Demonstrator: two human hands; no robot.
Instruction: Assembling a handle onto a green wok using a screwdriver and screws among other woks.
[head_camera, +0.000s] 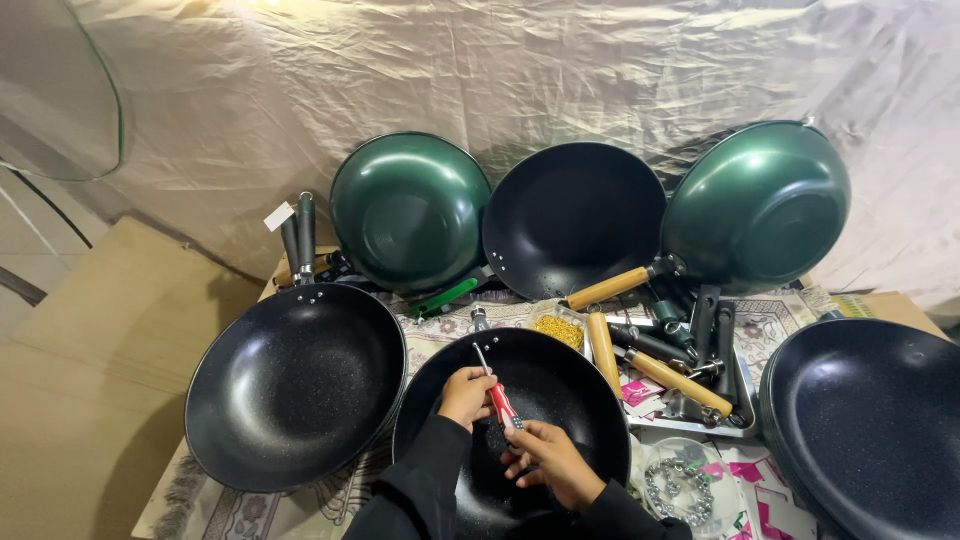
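A black non-stick pan (560, 380) lies in front of me at the bottom centre. Both hands are over it. My left hand (466, 394) pinches the metal shaft of a screwdriver (492, 388) near its upper part. My right hand (548, 460) grips the screwdriver's red and clear handle lower down. The tip points up toward the pan's far rim, close to a small metal fitting (480, 320) at the rim.
Another black pan (295, 385) lies at the left and a third (870, 425) at the right. Two green pans (410, 210) (760, 205) and a black one (572, 218) lean on the draped sheet behind. A tray (745, 395) holds wooden and dark handles; a tub of yellow bits (560, 328) and a dish of metal rings (680, 488) sit nearby.
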